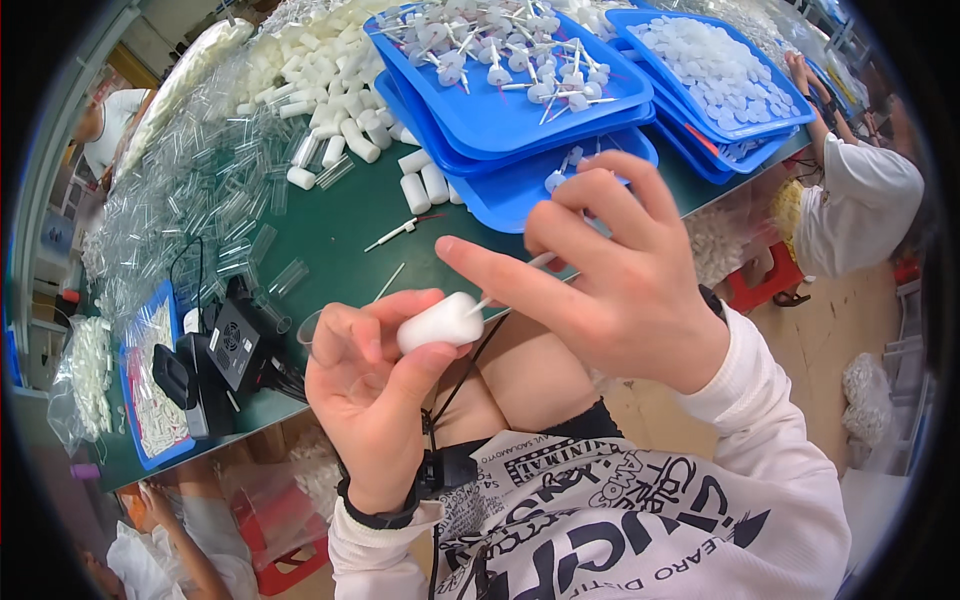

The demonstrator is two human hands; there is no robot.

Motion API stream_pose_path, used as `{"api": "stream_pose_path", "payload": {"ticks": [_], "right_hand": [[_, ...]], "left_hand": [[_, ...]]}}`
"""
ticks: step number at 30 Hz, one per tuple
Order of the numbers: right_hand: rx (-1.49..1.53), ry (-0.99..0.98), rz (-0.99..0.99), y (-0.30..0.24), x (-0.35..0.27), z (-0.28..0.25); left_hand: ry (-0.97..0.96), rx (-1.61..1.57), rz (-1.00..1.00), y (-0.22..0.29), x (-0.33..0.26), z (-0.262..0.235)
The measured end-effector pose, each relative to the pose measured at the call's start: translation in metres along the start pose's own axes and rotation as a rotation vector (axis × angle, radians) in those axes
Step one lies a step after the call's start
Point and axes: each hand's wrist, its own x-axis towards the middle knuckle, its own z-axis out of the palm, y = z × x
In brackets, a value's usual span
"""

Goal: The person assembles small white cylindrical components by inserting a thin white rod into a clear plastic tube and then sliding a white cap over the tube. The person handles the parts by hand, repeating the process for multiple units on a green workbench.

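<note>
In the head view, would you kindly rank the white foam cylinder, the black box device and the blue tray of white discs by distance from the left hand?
1. White foam cylinder: held in the left hand grip.
2. Black box device: on the green table to the left.
3. Blue tray of white discs: far upper right.

Green table (340, 215) bears blue trays (510, 125), white caps (330, 90), clear tubes (215, 200).

The thin white stick (540, 262) vanishes behind the right hand (620, 290), and the left hand (375, 385) covers most of the clear tube (312, 328).
</note>
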Motion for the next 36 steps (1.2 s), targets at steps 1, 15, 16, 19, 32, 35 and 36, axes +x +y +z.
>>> {"api": "stream_pose_path", "payload": {"ticks": [1, 15, 16, 19, 32, 35, 36], "right_hand": [[-0.007, 0.007, -0.014, 0.001, -0.002, 0.002], [0.777, -0.001, 0.183, -0.01, -0.007, 0.009], [0.84, 0.017, 0.206, -0.009, -0.008, 0.009], [0.913, -0.113, 0.24, -0.002, -0.012, -0.004], [0.925, 0.007, 0.151, 0.009, -0.027, -0.011], [0.856, -0.092, 0.035, 0.016, -0.032, -0.011], [0.87, -0.115, 0.057, 0.015, -0.033, -0.011]], "left_hand": [[0.027, -0.009, -0.014, -0.001, 0.0, 0.0], [-0.015, 0.241, 0.235, -0.03, -0.003, -0.001], [-0.017, 0.242, 0.225, -0.03, -0.004, -0.001], [-0.007, 0.266, 0.207, -0.026, -0.006, -0.001], [-0.013, -0.167, -0.311, -0.013, -0.004, 0.0], [-0.088, -0.162, -0.414, -0.014, -0.003, -0.004], [-0.074, -0.161, -0.389, -0.015, -0.004, -0.002]]}}
